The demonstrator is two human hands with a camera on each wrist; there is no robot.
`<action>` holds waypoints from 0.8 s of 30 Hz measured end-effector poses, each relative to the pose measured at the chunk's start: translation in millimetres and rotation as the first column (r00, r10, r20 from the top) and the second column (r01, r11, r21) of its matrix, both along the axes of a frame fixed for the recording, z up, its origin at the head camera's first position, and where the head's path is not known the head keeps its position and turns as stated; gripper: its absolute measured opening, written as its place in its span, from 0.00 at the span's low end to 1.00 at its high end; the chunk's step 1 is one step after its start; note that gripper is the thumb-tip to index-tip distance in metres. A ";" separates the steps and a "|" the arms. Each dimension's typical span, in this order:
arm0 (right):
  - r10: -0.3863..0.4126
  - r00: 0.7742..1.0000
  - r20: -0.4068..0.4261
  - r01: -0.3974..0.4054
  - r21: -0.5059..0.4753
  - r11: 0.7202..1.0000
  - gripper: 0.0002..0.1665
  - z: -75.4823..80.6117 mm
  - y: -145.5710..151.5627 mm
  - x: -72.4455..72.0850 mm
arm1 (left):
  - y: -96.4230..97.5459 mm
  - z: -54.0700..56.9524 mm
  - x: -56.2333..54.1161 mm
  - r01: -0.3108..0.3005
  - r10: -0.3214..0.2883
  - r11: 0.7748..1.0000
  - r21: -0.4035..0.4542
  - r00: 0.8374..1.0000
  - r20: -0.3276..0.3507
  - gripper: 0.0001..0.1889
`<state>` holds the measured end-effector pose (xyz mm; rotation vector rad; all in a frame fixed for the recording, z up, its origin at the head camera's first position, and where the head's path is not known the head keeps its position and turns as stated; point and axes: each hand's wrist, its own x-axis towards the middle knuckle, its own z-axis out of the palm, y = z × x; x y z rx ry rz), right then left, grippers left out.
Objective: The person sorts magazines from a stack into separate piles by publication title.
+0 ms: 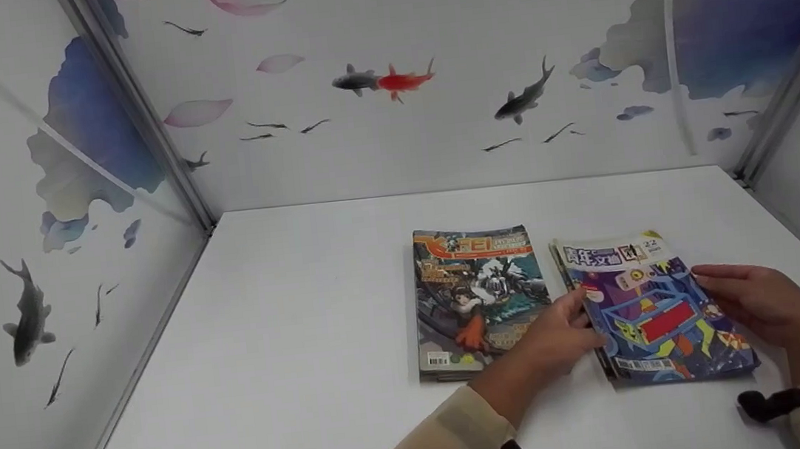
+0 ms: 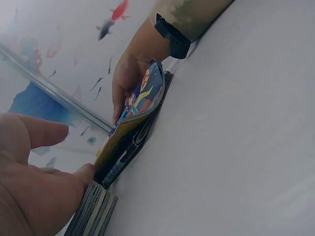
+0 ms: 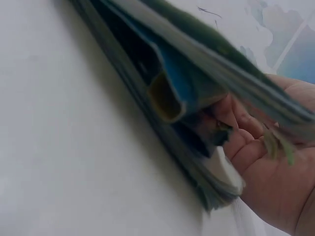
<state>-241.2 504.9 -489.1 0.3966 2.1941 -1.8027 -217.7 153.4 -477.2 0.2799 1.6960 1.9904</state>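
Head view: nearest, two beige sleeves [image 1: 441, 436] are seen, each crossed by a black wrist strap [image 1: 770, 405]. Just beyond them, the purple-covered magazine [image 1: 667, 323] is flanked by both hands, with its lower edge turned toward the person. At its left side the left hand [image 1: 549, 339] is placed, between it and a second pile; in the left wrist view the thumb is held free and a fingertip is brought to the magazine's edge, so nothing is grasped there. By the right hand [image 1: 769, 301] the opposite edge is gripped; in the right wrist view its fingers are curled into the gap beneath, while the placing of its thumb cannot be told.

Under the purple cover, lower magazines [image 2: 122, 163] are laid on the white table [image 1: 273, 357], and a gap is opened between the layers. Within that gap a curled blue sheet [image 3: 174, 83] is shown, its inner side yellowish, though blurred.

Just to the left, a dark-covered pile [image 1: 478, 294] is set, several magazines thick, its top cover printed with a figure in orange. At the far side the table is bounded by a white wall [image 1: 430, 154] decorated with fish, petals and blue washes, and metal posts [image 1: 144, 125] are stood at its corners.
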 end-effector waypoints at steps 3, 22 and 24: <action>0.000 1.000 -0.019 0.000 0.002 1.000 0.35 -1.3 1.5 -0.1 | -0.7 0.1 -0.7 0.012 -0.012 1.000 0.007 1.000 0.008 0.43; -0.063 0.983 -0.171 0.055 -0.053 0.997 0.35 17.8 -30.7 1.7 | -19.7 5.9 -8.5 -0.063 0.060 0.990 0.129 0.998 0.026 0.37; -0.048 0.980 -0.194 0.033 -0.078 0.996 0.30 23.4 -43.8 1.5 | -23.8 6.2 -10.3 -0.072 0.071 0.989 0.125 0.997 0.018 0.35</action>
